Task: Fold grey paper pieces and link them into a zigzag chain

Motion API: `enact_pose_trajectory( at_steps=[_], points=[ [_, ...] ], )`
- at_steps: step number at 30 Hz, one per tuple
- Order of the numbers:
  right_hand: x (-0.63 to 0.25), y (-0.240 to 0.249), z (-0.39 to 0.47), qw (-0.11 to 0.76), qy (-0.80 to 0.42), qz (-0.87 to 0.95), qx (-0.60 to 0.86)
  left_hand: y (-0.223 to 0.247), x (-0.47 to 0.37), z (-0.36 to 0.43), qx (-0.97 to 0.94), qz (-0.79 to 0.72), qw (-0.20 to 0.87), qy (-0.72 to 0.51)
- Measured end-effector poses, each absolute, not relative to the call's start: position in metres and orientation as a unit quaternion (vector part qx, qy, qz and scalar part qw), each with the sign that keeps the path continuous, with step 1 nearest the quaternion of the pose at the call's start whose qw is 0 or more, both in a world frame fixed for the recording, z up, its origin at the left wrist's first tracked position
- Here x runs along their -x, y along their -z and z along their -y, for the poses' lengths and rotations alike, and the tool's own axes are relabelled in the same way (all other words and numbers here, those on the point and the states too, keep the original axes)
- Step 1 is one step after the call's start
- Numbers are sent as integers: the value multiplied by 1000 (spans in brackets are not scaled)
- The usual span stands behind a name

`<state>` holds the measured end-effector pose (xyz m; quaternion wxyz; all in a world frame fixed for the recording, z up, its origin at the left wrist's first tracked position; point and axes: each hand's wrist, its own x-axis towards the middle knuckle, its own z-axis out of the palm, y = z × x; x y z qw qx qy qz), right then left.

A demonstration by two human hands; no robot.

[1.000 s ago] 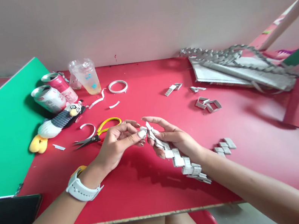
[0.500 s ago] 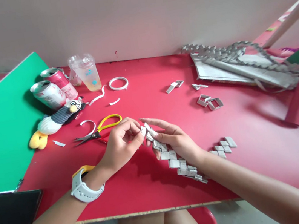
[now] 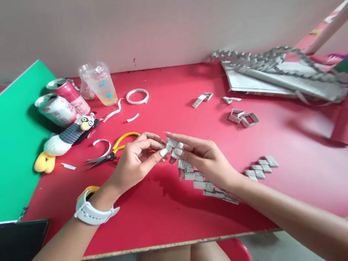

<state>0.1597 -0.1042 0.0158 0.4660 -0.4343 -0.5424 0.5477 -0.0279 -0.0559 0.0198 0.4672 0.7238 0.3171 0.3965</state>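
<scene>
A zigzag chain of folded newspaper strips (image 3: 199, 183) hangs from my hands over the red table and runs under my right forearm. Its far end shows again on the other side of that arm. My right hand (image 3: 207, 158) grips the chain near its upper end, thumb on top and fingers behind. My left hand (image 3: 140, 158), wearing a white-strapped watch on the wrist, pinches the end link between thumb and fingers. Just behind the left hand, yellow-handled scissors (image 3: 111, 155) lie partly covered by it.
Loose folded paper links (image 3: 249, 120) lie to the right, near newspaper and a long braided paper chain (image 3: 269, 61). At left are a plush bird (image 3: 65, 139), two cans (image 3: 57, 110), a plastic cup (image 3: 104, 88), a tape roll (image 3: 137, 96) and a green board (image 3: 7, 154).
The end link has turned and now lies flatter, in line with the chain. My left hand has shifted slightly, and the hanging chain has swung a little up and left.
</scene>
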Motion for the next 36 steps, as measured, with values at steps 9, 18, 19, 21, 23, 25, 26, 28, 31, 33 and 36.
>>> enact_pose_trajectory(
  at_steps=[9,18,19,21,23,25,26,28,31,33,36],
  points=[
    [-159,-6,107,436,-474,609,463,-14,27,59,-740,-323,452,-380],
    [-158,-11,106,500,-559,507,425,-8,19,63,-699,-358,430,-444],
    [-158,-11,107,504,-566,496,424,-9,20,63,-702,-365,424,-441],
    [-156,-8,107,513,-573,481,421,-10,20,66,-703,-373,415,-440],
    [-153,-6,109,525,-569,474,420,-10,20,70,-704,-371,400,-454],
    [-152,-5,110,526,-558,482,424,-10,19,73,-705,-371,378,-472],
    [-151,-5,111,521,-552,490,428,-9,19,74,-705,-372,370,-478],
    [-152,-6,110,510,-546,505,432,-8,19,75,-701,-374,364,-486],
    [-154,-9,109,505,-568,498,417,-6,21,73,-701,-364,364,-494],
    [-155,-11,108,509,-584,488,403,-5,22,72,-716,-350,352,-491],
    [-157,-12,108,499,-586,503,393,-4,23,71,-741,-337,310,-492]
  ],
)
